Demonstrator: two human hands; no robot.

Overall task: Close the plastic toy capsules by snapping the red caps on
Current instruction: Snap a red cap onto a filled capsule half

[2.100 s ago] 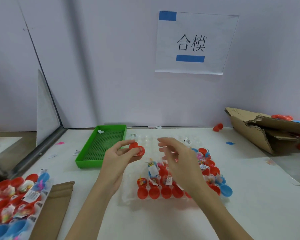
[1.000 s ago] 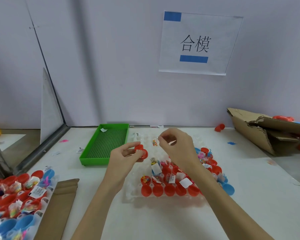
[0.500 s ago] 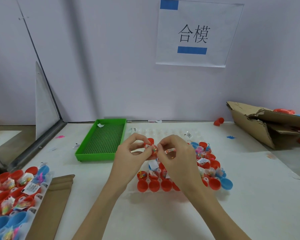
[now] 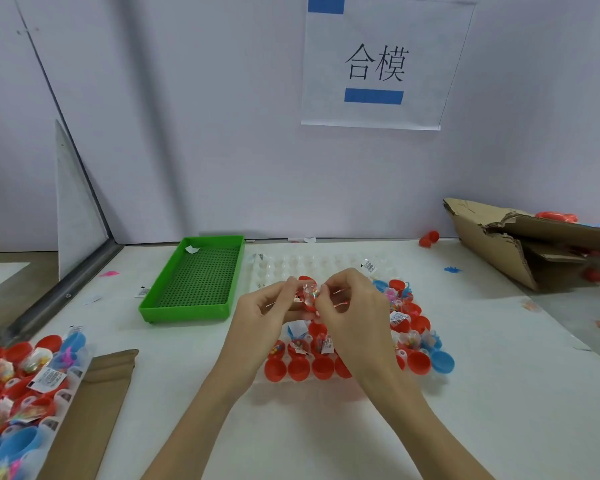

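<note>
Red cap (image 4: 305, 298) meets clear capsule half (image 4: 311, 291), above the tray (image 4: 267, 268).
Left hand (image 4: 267, 311) and right hand (image 4: 352, 306) fingers pinch them; skewed halves could pop apart, spilling the toy.

At the centre of the frame, a person's left hand (image 4: 267, 311) and right hand (image 4: 355, 306) are pinching a small capsule (image 4: 309, 296) with a red cap between their fingertips, above a clear tray (image 4: 326, 263) that is holding red and blue capsule halves, while a green tray (image 4: 196, 278) is sitting to the left.
</note>
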